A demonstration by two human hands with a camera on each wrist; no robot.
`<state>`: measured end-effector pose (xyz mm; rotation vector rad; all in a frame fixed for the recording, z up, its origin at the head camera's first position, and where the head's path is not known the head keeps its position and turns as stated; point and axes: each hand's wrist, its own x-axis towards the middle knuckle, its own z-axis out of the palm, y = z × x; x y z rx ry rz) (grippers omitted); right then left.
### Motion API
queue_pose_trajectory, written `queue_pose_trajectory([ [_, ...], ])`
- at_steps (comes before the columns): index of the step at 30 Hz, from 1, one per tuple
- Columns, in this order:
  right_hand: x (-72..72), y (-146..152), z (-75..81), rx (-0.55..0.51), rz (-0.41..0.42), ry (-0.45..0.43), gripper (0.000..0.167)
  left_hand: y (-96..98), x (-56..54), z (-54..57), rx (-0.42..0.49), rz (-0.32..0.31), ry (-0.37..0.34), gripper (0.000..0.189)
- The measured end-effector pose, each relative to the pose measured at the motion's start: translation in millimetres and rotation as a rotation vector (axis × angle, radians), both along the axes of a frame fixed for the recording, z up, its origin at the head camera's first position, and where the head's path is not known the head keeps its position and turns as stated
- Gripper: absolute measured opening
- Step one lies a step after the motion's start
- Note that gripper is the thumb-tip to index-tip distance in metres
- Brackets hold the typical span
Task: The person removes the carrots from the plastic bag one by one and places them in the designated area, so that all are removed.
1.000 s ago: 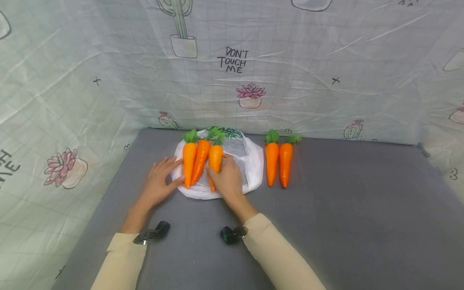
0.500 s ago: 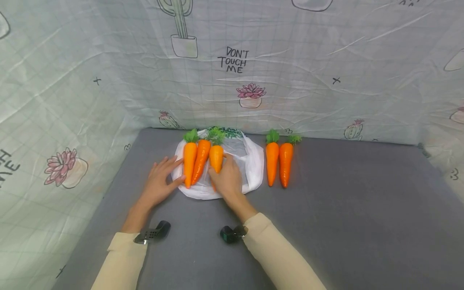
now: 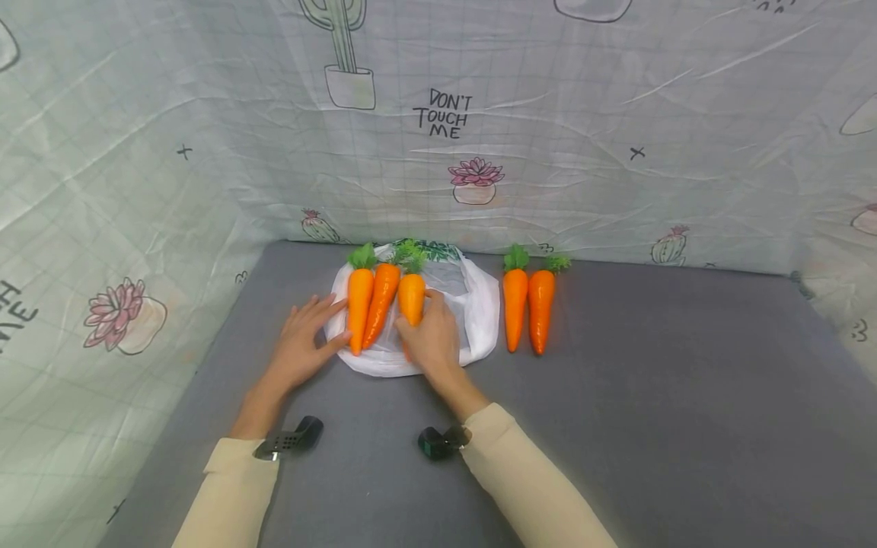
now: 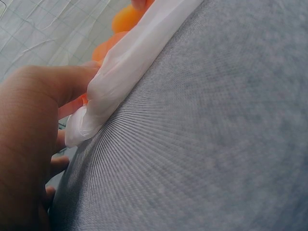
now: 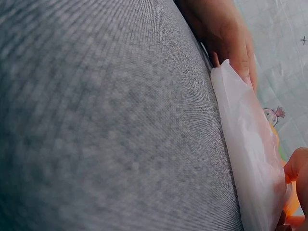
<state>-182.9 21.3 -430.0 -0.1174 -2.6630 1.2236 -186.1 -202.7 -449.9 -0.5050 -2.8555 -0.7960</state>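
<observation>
In the head view, a white plastic bag (image 3: 479, 320) lies spread on the table with its mouth up. Three orange carrots with green tops are in or over it: a left carrot (image 3: 359, 304), a middle carrot (image 3: 380, 308) and a right carrot (image 3: 411, 295). My right hand (image 3: 435, 335) grips the right carrot between thumb and fingers, hiding part of its lower half. My left hand (image 3: 301, 342) rests at the bag's left rim with fingers spread, thumb and forefinger at the left carrot. From the left wrist, the thumb (image 4: 72, 82) reaches over the white rim.
Two more carrots lie side by side right of the bag, a nearer carrot (image 3: 515, 312) and a farther carrot (image 3: 540, 312). Grey cloth covers the table (image 3: 658, 396). A printed curtain (image 3: 575, 137) stands behind and along the sides.
The right carrot has shifted slightly to the right in my right hand, and more of its lower end is hidden. My left hand and the other carrots stay in place.
</observation>
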Motion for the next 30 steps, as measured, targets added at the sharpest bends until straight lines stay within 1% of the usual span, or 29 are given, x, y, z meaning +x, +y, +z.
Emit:
queue_pose_trajectory([
  [6, 0.3, 2, 2.0, -0.020, 0.000, 0.012, 0.060, 0.1, -0.5, -0.2, -0.001, -0.003, -0.002, 0.063],
  [16, 1.7, 6, 10.0, -0.068, 0.015, 0.075, 0.060, -0.3, -0.6, -0.2, 0.009, -0.010, 0.007, 0.064],
  [23, 1.7, 9, 18.4, -0.086, 0.004, 0.125, 0.060, -0.2, 0.9, 0.3, 0.012, -0.008, -0.002, 0.063],
  [26, 1.7, 11, 23.0, -0.081, -0.010, 0.152, 0.059, 0.0, 1.0, 0.1, 0.014, -0.009, 0.002, 0.063],
  [30, 3.2, 14, 29.4, -0.083, -0.006, 0.169, 0.060, -0.2, 0.8, -0.6, 0.014, -0.008, 0.008, 0.063],
])
